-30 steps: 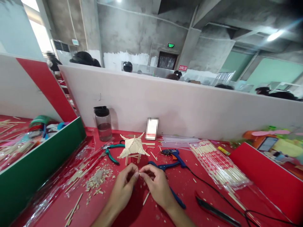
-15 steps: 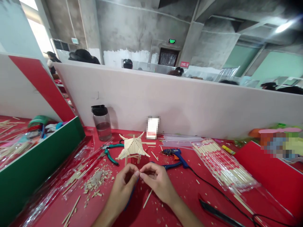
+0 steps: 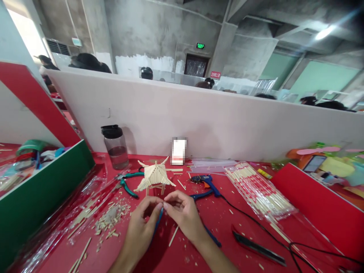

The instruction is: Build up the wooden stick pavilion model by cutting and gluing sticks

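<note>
Near the middle of the tabletop (image 3: 244, 223), my left hand (image 3: 143, 223) and right hand (image 3: 183, 218) each press thumb to forefinger, tips meeting; anything between them is too small to make out. Just beyond them stands the small roofed stick model (image 3: 155, 176), its lower legs partly hidden by my fingers. Green-handled pliers (image 3: 129, 188) lie to its left, a glue gun (image 3: 206, 182) to its right, the gun's cable (image 3: 256, 220) running to the near right corner. Blue handles (image 3: 212, 235) poke out around my hands, the rest covered. Scraps (image 3: 112, 216) heap on the left, bagged sticks (image 3: 260, 191) on the right. A bottle (image 3: 115, 148) stands at the far edge; the white object (image 3: 179, 151) beside it is blurred.
</note>
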`<state>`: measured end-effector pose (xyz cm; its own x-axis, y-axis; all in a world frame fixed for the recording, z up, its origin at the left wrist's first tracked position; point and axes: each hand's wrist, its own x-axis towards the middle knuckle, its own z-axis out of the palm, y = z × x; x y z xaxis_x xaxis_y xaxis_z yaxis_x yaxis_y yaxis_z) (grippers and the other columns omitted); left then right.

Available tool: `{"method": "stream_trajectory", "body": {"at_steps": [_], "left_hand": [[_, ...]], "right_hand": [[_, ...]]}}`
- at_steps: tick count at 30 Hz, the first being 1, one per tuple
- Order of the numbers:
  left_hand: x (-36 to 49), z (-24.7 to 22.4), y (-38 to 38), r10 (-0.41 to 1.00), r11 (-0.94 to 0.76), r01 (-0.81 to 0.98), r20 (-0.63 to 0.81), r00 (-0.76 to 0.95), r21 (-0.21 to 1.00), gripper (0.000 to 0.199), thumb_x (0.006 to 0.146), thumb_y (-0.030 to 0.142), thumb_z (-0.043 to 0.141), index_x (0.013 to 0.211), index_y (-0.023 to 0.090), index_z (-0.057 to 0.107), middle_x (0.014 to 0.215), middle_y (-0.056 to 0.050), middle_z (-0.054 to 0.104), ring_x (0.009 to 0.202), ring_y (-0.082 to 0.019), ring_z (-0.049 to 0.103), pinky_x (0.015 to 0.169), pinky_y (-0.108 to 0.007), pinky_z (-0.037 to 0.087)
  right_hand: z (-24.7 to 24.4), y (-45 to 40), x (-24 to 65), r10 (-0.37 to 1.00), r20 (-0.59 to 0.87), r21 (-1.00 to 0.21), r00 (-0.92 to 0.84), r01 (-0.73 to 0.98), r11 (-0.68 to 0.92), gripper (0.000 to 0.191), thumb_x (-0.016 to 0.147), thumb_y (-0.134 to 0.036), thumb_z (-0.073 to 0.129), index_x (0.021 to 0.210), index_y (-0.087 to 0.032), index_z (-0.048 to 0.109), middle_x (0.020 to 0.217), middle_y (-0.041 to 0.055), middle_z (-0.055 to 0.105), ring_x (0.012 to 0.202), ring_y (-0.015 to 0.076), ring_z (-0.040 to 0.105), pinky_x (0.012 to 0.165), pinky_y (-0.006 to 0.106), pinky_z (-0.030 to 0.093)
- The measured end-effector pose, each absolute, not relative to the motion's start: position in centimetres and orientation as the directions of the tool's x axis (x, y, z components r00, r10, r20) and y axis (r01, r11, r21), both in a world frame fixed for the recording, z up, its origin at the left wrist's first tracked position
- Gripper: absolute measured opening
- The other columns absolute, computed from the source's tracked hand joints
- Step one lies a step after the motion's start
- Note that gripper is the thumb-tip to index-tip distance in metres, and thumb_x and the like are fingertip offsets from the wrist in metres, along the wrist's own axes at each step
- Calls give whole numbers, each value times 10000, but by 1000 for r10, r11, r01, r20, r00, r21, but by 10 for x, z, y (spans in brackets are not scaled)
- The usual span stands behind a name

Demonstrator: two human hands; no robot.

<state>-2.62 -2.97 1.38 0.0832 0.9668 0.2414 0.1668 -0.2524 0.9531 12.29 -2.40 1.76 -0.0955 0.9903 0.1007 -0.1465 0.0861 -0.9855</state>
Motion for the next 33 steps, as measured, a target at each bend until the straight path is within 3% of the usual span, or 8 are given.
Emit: {"method": "stream_trajectory", "body": {"at_steps": [8,15,23,33], "left_hand": [[-32,9,-29,898,-434,261,392,198,862,199,950,271,536,1029,205,705,946,-61,677,866,-183,653,778,-286,523],[-36,1,-27,890,-443,310,370,268,841,193,940,260,567,1019,230,740,897,-50,668,836,-171,655,757,-265,527],[-31,-3,-31,888,-421,329,310,340,845,180,956,282,553,955,240,729,870,-31,670,801,-151,653,735,-238,513],[-32,6,-28,887,-460,343,400,233,819,217,951,314,539,862,206,705,825,-45,667,766,-171,642,708,-254,519]], "right_hand": [[-1,-28,114,1000,11,-958,4,-287,12,271,722,-326,795,869,-173,627,785,9,673,708,138,627,661,236,494],[10,-17,140,967,-94,-980,-239,-151,-132,341,665,-362,850,885,-155,692,697,4,688,613,128,620,636,249,485],[24,-7,166,884,-154,-988,-441,48,-148,317,696,-329,833,944,-158,734,707,22,713,601,141,636,617,266,493],[27,-10,150,941,-104,-994,-322,-8,-113,324,704,-331,821,945,-161,687,760,12,702,639,128,632,635,254,507]]}}
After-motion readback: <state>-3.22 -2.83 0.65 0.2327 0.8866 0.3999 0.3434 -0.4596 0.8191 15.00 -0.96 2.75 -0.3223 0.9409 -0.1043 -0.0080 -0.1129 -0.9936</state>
